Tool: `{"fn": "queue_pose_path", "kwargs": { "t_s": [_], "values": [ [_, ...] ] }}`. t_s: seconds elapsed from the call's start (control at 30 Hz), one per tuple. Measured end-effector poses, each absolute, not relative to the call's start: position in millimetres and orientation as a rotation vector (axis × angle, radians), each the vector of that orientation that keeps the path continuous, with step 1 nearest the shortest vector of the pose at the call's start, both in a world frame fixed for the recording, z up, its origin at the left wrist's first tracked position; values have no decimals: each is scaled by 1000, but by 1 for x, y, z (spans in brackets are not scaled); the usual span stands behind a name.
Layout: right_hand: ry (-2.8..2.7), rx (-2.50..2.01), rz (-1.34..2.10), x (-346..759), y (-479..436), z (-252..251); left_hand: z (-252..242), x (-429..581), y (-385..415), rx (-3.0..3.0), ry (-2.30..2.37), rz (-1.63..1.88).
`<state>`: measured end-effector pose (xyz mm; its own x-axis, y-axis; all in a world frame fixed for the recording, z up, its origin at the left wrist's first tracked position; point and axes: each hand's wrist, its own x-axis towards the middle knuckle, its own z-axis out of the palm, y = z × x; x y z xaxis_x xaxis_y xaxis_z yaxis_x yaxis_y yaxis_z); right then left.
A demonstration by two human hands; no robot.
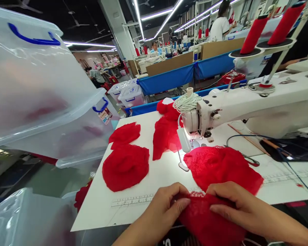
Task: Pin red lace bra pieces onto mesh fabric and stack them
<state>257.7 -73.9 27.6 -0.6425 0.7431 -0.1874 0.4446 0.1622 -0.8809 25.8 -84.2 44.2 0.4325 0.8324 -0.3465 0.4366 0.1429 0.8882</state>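
Note:
Between my two hands hangs a piece of red lace fabric [202,218] at the table's front edge. My left hand [169,205] pinches its lacy upper edge from the left. My right hand [231,208] grips the same piece farther right, thumb on top. Just beyond them, another red lace piece [220,165] lies on the table below the head of a white sewing machine [228,106]. A small lamp [184,139] lights the needle area. More red fabric pieces [125,167] rest on the left of the table, with a red cloth [166,136] behind.
Stacked clear plastic bins [36,78] with blue handles crowd the left side. A printed ruler [133,201] runs along the front of the white table [97,215]. Scissors [251,160] and a dark phone-like object [284,148] lie right. Red thread cones [254,34] stand above the machine.

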Motion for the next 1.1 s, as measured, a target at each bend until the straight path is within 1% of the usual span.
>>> {"fn": "queue_pose_path", "kwargs": {
  "t_s": [0.07, 0.13, 0.2, 0.23, 0.3, 0.37, 0.5, 0.63, 0.7, 0.8, 0.87, 0.93, 1.03, 1.1],
  "values": [
    [-2149, -1123, 1392, 263, -63, 17, 40, -9, -67, 1778, 1468, 497],
    [-2183, -1175, 1321, 267, -48, 7, 38, -52, -47, 1992, 1887, 584],
    [-2252, -1286, 1226, 269, -35, -1, 37, -94, -30, 2054, 2163, 545],
    [-2286, -1359, 1164, 268, -31, -4, 36, -110, -24, 2061, 2213, 485],
    [-2347, -1465, 1040, 264, -25, -6, 33, -130, -16, 2093, 2178, 400],
    [-2368, -1454, 975, 258, -26, -6, 30, -136, -15, 2126, 2129, 364],
    [-2223, -1245, 1098, 252, -30, -3, 34, -130, -17, 2173, 2125, 421],
    [-2072, -1222, 1197, 253, -30, -1, 47, -124, -20, 2125, 2113, 486],
    [-2054, -1225, 1272, 254, -31, 0, 55, -120, -21, 2078, 2083, 376],
    [-2086, -1219, 1393, 254, -36, 2, 69, -111, -24, 2079, 1978, 6],
    [-2097, -1214, 1413, 256, -40, 4, 84, -106, -27, 2090, 1936, -95],
    [-2067, -1186, 1448, 262, -43, 9, 104, -100, -33, 2044, 1866, 8],
    [-1994, -1140, 1517, 271, -41, 17, 134, -90, -42, 1803, 1643, 232],
    [-1948, -1117, 1527, 274, -35, 20, 140, -81, -45, 1630, 1576, 336]
  ]
}}
